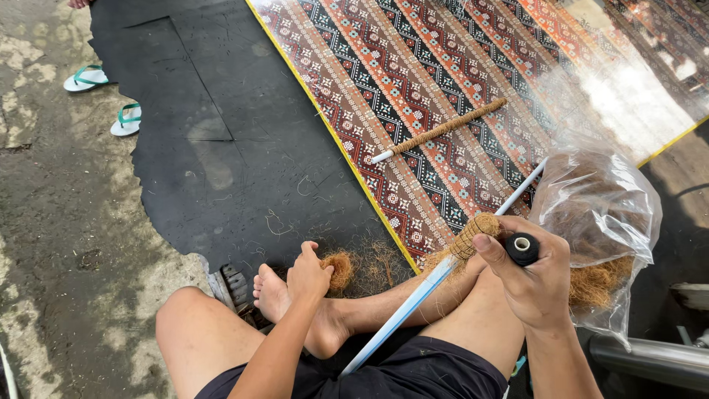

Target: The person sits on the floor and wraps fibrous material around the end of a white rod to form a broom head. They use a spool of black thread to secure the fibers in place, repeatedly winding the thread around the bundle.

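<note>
Pinching a fibre tuft (340,270) by the foot, the left hand (309,275) could shed strands; the right hand (528,277), closed on a spool (521,248) (thumb against the pipe (425,284)), may slip.

Around the patterned mat (458,96) I count two white pipes (413,303), one lying on it (442,131); two sandals (87,77) left of it; one plastic bag (602,214) at its right.

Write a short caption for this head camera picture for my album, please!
Seated person's left hand grips brown fibre; right hand holds black spool against white pipe.
</note>
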